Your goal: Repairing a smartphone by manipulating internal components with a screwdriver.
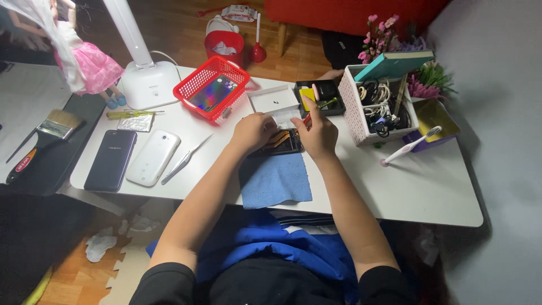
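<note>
An opened phone [280, 142] with its insides showing lies on a blue cloth [275, 179] at the middle of the white table [418, 189]. My left hand [252, 131] rests on the phone's left end and holds it down. My right hand [317, 131] grips a thin red and yellow screwdriver [322, 105] whose tip points down at the phone's upper right part. A small white card [285, 116] lies just behind the phone.
A dark blue phone [110, 160], a white phone [153, 157] and metal tweezers [186, 159] lie at the left. Behind stand a red basket [195, 85] holding a phone, a white lamp base [149, 83], a black tray [322, 90] and a cable box [353, 116].
</note>
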